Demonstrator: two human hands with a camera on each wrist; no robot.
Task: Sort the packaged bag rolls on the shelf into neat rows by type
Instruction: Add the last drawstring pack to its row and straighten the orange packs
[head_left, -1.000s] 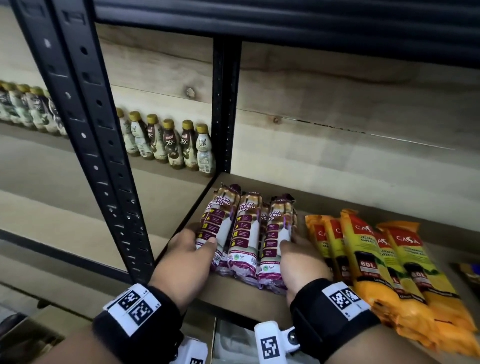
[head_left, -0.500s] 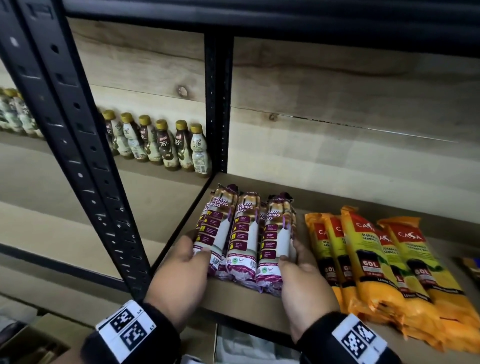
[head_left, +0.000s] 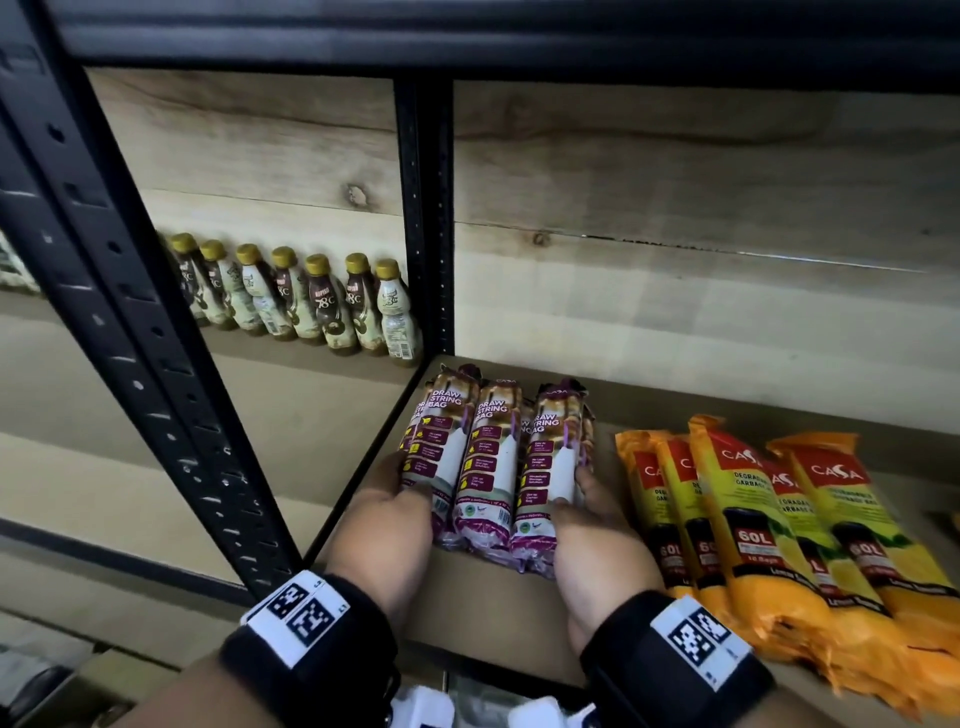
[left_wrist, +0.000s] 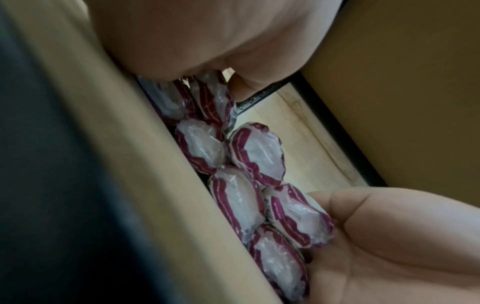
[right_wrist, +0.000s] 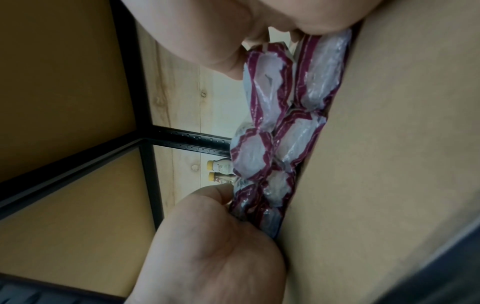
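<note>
Both hands bracket the purple-and-white plastic-wrapped drawstring bag rolls (head_left: 493, 462) on the brown shelf board (head_left: 483, 613): from the head view, the left hand (head_left: 387, 514) grips the stack's left flank, the right hand (head_left: 597, 525) its right, fingers curled round the outer packs. Long axes run front to back, so squaring means pressing inward. Orange-and-yellow garbage bag packs (head_left: 769, 525) lie just beside, to the right.

Left wrist view shows round roll ends (left_wrist: 249, 174) stacked two layers deep.

Right wrist view shows the same stack (right_wrist: 272, 131) between both palms.
</note>
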